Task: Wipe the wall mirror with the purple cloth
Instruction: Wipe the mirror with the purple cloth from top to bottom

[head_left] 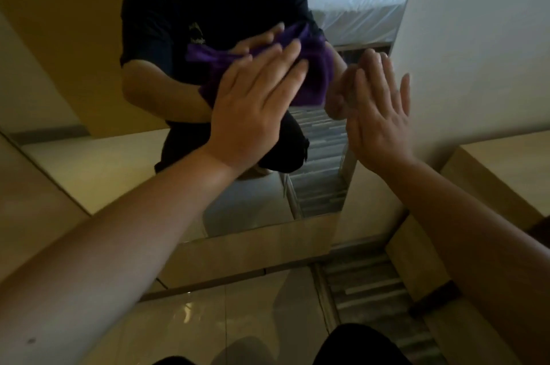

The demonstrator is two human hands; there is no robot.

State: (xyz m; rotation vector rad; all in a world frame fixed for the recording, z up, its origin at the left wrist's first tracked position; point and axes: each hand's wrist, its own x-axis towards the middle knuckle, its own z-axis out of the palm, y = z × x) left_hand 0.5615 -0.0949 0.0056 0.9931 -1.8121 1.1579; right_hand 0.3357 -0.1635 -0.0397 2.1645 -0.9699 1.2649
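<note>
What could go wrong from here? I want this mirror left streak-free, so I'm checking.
The right hand rests bare and flat by the mirror edge, so it may leave fresh prints. The left hand presses the bunched purple cloth with straight fingers; a bunched cloth covers little glass and could slip free.

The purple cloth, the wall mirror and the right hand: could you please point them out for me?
purple cloth (315,73): head view, bare fabric past the fingertips.
wall mirror (89,52): head view, bare glass at left.
right hand (379,123): head view, back of the hand.
</note>
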